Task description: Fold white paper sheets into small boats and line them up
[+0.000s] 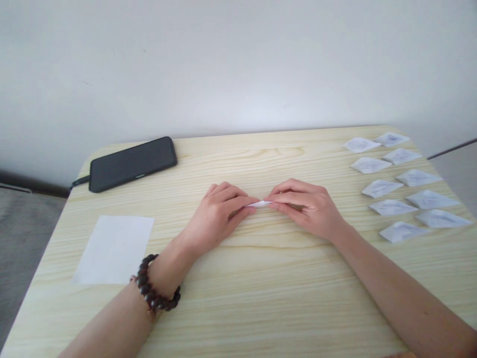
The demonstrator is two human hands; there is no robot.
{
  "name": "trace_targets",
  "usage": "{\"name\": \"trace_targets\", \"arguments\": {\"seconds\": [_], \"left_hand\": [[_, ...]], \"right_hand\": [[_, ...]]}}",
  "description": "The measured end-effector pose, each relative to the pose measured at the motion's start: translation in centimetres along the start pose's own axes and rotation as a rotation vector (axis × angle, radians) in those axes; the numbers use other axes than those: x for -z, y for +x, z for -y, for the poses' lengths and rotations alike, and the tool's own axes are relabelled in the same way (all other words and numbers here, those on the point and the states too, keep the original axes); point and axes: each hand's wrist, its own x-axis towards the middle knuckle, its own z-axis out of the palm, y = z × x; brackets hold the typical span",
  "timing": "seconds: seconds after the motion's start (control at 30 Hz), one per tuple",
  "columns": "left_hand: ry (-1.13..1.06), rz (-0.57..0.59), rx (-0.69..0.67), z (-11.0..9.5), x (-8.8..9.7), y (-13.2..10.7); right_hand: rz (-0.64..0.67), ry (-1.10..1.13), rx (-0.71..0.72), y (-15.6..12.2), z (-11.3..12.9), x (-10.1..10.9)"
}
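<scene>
A small white folded paper (260, 204) is pinched between my two hands over the middle of the table. My left hand (222, 211), with a dark beaded bracelet at the wrist, grips its left end between thumb and fingers. The right end is held the same way by my right hand (307, 206). Only a narrow strip of the paper shows between the fingertips; its ends are hidden. Several folded white paper boats (382, 188) lie in two columns at the table's right side.
White paper sheets or a sheet (115, 248) lie flat at the left. Behind them a black phone (133, 164) rests with a cable plugged into its left end. The pale wooden table (238, 308) meets a white wall (238, 64) at the back.
</scene>
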Motion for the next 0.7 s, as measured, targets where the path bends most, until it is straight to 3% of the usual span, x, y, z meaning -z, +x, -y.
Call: {"name": "trace_targets", "arguments": {"seconds": [0.23,0.47,0.7], "left_hand": [[-0.114,0.008,0.101,-0.72,0.54,0.23],[0.02,0.008,0.126,-0.59,0.1,0.14],[0.039,-0.028,0.12,0.1,-0.31,0.05]], "right_hand": [[0.029,0.103,-0.144,0.18,0.24,0.13],[0.077,0.107,-0.273,0.34,0.87,-0.08],[0.06,-0.083,-0.166,0.34,0.47,-0.45]]}}
